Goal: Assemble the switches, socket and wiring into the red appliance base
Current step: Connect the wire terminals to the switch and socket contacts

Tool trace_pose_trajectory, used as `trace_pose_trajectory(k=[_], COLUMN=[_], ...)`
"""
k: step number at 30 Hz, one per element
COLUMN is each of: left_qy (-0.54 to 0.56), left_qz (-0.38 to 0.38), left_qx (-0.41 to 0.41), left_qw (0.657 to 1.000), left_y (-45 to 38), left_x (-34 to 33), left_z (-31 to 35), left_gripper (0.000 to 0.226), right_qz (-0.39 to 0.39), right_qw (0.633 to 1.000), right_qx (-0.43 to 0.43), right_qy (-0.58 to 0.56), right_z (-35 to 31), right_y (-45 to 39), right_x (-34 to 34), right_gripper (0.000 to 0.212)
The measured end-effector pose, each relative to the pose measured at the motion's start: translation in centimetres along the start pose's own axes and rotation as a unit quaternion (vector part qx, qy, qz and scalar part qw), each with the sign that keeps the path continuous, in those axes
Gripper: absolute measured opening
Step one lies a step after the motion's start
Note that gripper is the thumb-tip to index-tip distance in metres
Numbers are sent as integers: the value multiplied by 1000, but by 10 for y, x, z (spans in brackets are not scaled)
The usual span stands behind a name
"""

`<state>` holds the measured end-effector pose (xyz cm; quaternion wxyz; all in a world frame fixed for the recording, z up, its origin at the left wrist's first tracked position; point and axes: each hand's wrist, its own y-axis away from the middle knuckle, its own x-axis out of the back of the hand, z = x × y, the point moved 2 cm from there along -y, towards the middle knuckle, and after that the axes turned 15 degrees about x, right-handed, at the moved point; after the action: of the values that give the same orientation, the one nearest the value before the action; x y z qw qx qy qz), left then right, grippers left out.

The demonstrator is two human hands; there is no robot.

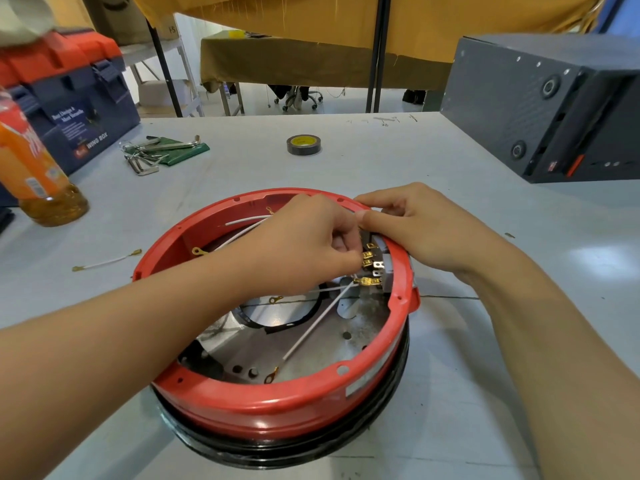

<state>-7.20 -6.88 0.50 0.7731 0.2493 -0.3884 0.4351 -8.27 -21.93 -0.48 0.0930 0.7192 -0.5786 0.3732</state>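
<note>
At the pinch: left hand (304, 244) curls its fingertips around something small, apparently a white wire's connector, right beside the brass terminals (370, 263); the pinched end itself is hidden.
Against the pinch: right hand (415, 223) drapes over the rim, thumb and fingers curled around the grey switch block (387, 268), bracing it from the outside.
Around both hands: red appliance base (263, 403) sits open on the grey table (467, 358), switch block set in its right wall.
Below the pinch: one white wire (311, 327) already plugged, its ring lug (271, 375) lying loose.
Step, as I judge it: seating a connector onto a spade tab.
Doing it well: line the sleeve up straight with the tab, push squarely, counter-press with the right hand.
Risk: a bent tab, or the wrong terminal.
Left of the grip: spare short wire (107, 262) on the table.
</note>
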Motion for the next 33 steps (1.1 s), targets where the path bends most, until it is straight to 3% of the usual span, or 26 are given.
trace_pose_trajectory(k=[21, 33], left_qy=[18, -8], left_qz=[-8, 31], left_qx=[-9, -24], left_qw=[1000, 999], left_y=[-1, 4], left_x=[-1, 8], left_z=[3, 2], left_gripper=[19, 9], right_qz=[0, 8], right_qw=[1000, 997], right_qx=[19, -33], right_qy=[23, 68], right_z=[-3, 0], right_y=[1, 2], right_x=[0, 6], right_gripper=[23, 21])
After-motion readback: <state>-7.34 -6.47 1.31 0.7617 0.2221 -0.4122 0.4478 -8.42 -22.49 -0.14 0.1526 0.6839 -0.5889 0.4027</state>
